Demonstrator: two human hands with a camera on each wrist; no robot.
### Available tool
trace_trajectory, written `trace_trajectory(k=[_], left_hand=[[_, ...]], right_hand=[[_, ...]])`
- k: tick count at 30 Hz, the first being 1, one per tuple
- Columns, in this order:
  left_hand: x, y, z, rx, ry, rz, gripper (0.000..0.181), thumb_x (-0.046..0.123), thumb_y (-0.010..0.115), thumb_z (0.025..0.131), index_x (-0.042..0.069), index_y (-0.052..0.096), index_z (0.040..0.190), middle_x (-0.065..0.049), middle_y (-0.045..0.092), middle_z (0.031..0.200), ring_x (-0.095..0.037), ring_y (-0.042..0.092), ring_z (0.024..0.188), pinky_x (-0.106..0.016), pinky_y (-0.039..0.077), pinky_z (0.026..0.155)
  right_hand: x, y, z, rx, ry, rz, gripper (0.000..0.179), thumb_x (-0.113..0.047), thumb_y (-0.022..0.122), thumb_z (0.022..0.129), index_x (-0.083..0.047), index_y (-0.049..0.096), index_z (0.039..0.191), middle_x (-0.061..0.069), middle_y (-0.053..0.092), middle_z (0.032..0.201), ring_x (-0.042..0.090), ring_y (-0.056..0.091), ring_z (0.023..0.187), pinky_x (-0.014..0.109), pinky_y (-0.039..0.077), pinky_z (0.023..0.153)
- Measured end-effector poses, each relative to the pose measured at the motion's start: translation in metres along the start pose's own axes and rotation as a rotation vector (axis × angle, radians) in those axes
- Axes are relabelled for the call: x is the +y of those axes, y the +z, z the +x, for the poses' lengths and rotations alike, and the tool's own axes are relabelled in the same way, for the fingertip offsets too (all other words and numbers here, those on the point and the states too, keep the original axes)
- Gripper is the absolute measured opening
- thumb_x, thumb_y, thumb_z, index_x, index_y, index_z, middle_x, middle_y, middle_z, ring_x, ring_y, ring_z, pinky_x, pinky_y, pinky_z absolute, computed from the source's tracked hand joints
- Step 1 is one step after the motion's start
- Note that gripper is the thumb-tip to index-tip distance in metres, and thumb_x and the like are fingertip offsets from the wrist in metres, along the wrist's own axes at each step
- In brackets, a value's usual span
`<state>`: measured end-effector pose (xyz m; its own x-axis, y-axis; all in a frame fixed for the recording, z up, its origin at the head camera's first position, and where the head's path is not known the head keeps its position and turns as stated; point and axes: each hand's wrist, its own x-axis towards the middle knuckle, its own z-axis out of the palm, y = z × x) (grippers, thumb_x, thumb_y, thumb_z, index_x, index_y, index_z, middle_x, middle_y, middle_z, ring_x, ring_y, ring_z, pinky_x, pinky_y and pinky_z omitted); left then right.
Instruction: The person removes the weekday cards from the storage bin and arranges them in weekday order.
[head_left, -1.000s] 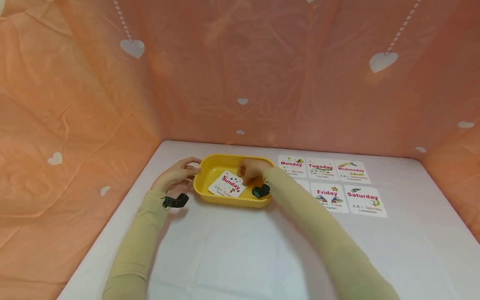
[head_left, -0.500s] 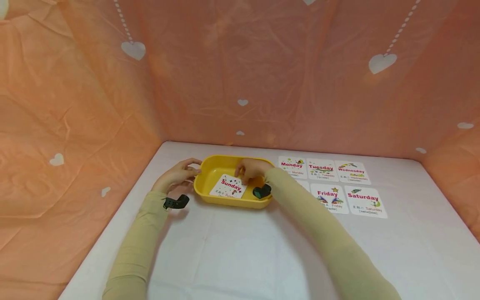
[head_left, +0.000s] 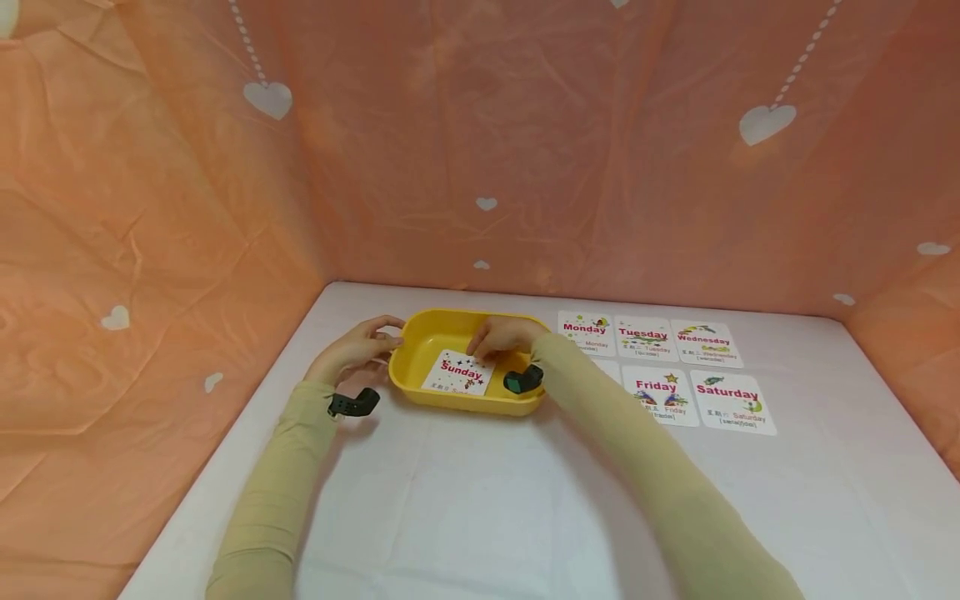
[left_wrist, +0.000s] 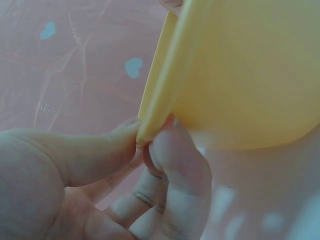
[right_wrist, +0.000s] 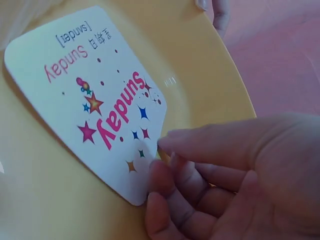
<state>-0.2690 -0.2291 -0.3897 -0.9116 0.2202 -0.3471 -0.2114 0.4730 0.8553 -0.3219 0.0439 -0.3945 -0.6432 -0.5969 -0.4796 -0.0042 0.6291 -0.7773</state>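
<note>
The yellow plastic tray stands toward the back of the white table. My left hand grips its left end; the left wrist view shows thumb and fingers pinching the tray's rim. Inside lies a white card printed "Sunday", decorated with coloured stars. My right hand reaches into the tray from the right. In the right wrist view its thumb and curled fingers pinch the edge of the Sunday card. In the head view, the tray's near wall hides the card's lower edge.
To the tray's right lie word cards in two rows: Monday, Tuesday, Wednesday, Friday and Saturday. My right sleeve covers most of another card. An orange cloth with hearts hangs behind.
The Sunday card has sunk slightly lower in the tray, its bottom edge now behind the near wall. My right fingers have shifted slightly left. My left hand keeps its place.
</note>
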Motion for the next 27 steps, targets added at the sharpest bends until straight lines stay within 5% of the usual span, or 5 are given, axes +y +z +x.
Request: trace_trajectory(k=[6, 10, 16, 27], left_hand=[[-0.001, 0.001, 0.0, 0.002, 0.004, 0.003, 0.043, 0.021, 0.054, 0.099, 0.01, 0.041, 0.138, -0.019, 0.056, 0.115, -0.026, 0.06, 0.091, -0.034, 0.051, 0.075], [-0.001, 0.0, -0.001, -0.008, 0.013, -0.012, 0.046, 0.02, 0.053, 0.1, 0.008, 0.038, 0.141, -0.022, 0.056, 0.116, -0.029, 0.06, 0.091, -0.035, 0.052, 0.074], [0.004, 0.001, -0.006, -0.008, 0.0, -0.018, 0.044, 0.018, 0.052, 0.1, 0.008, 0.038, 0.141, -0.024, 0.055, 0.117, -0.032, 0.059, 0.094, -0.036, 0.051, 0.076], [-0.002, 0.002, -0.001, 0.001, 0.018, -0.008, 0.042, 0.02, 0.054, 0.099, 0.01, 0.041, 0.138, -0.02, 0.057, 0.115, -0.025, 0.06, 0.089, -0.033, 0.052, 0.073]], right_hand=[[-0.001, 0.0, 0.002, 0.008, 0.011, 0.036, 0.023, -0.007, 0.057, 0.094, 0.002, 0.064, 0.114, 0.004, 0.061, 0.084, 0.013, 0.049, 0.071, 0.022, 0.042, 0.068], [-0.007, -0.002, -0.002, 0.021, -0.013, -0.037, 0.025, -0.01, 0.056, 0.096, -0.001, 0.065, 0.117, 0.001, 0.056, 0.085, 0.011, 0.046, 0.072, 0.021, 0.04, 0.068], [-0.014, -0.005, -0.013, 0.012, -0.008, -0.084, 0.032, -0.025, 0.057, 0.096, -0.007, 0.063, 0.123, 0.004, 0.056, 0.119, 0.017, 0.048, 0.1, 0.031, 0.041, 0.093], [-0.017, 0.003, -0.014, -0.001, 0.028, -0.064, 0.045, -0.038, 0.051, 0.098, -0.01, 0.056, 0.133, 0.01, 0.045, 0.14, 0.024, 0.042, 0.125, 0.037, 0.031, 0.106]])
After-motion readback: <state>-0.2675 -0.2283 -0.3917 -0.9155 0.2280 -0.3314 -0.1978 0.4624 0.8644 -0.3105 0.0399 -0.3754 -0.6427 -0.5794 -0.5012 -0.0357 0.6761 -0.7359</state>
